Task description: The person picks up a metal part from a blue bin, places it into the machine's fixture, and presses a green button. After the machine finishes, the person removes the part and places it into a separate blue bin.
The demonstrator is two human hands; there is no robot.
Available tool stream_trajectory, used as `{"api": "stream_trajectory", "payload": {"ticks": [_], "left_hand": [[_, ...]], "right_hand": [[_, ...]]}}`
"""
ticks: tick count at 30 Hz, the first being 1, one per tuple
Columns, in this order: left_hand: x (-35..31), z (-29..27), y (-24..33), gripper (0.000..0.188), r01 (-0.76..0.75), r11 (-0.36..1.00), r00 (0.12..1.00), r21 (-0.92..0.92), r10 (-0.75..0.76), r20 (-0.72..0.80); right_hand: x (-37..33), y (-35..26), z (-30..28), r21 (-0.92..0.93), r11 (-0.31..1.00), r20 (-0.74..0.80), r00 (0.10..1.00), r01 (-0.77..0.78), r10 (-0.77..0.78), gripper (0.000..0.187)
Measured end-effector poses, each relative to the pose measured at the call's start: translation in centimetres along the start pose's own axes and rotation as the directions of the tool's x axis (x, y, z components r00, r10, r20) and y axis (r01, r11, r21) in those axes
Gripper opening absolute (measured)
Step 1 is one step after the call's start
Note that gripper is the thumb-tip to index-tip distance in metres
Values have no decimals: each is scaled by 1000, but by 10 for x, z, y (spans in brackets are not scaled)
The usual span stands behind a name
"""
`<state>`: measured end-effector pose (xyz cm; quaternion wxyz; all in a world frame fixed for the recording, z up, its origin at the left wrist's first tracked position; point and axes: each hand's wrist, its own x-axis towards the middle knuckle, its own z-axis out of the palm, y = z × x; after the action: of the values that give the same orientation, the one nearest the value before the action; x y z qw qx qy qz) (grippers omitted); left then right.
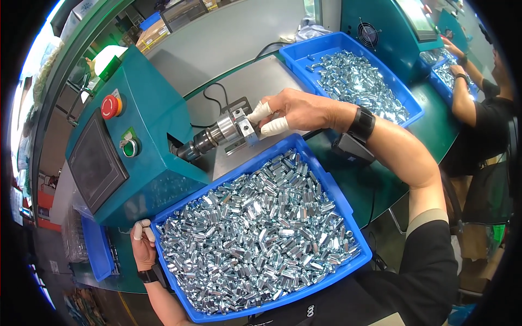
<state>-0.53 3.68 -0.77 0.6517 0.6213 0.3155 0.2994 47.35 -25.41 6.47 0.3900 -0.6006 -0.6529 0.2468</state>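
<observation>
My right hand [299, 111], with white finger cots on its thumb and fingertips, pinches at the open end of a silver clamp fixture [239, 127]. What sits between those fingertips is hidden. A dark metal spindle [201, 142] joins the fixture to the green machine [147, 103]. Below lies a large blue tray [340, 198] heaped with shiny hexagonal metal sleeves [261, 228]. Beside this tray's left corner, my left hand [143, 244] has its cotted fingers curled in; whether they hold anything cannot be made out.
A red emergency stop button [111, 107], a green-ringed switch [129, 147] and a dark screen [95, 163] are on the machine. Another blue tray [299, 62] of metal parts stands behind my right arm. At far right, a co-worker's arm [465, 103] reaches to a similar tray.
</observation>
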Motion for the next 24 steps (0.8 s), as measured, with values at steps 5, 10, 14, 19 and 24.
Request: {"api": "stream_trajectory", "payload": {"ticks": [5, 10, 14, 19, 24], "left_hand": [[-4, 3, 2, 38, 19, 1000, 1000, -1, -19, 0], [-3, 1, 1, 38, 22, 1000, 1000, -2, -22, 22], [-4, 3, 6, 39, 24, 1000, 999, 2, -24, 30], [-1, 5, 3, 40, 32, 999, 999, 14, -32, 28], [-3, 7, 3, 39, 13, 1000, 999, 4, -13, 34]], "right_hand": [[-1, -9, 2, 233, 945, -37, 969, -228, 243, 41], [1, -20, -6, 329, 832, -178, 836, -448, 520, 45], [11, -25, 1, -177, 904, -400, 868, -389, 295, 46], [30, -41, 13, -685, 644, -327, 934, -340, 146, 44], [20, -54, -5, -665, 616, -452, 884, -422, 118, 42]]}}
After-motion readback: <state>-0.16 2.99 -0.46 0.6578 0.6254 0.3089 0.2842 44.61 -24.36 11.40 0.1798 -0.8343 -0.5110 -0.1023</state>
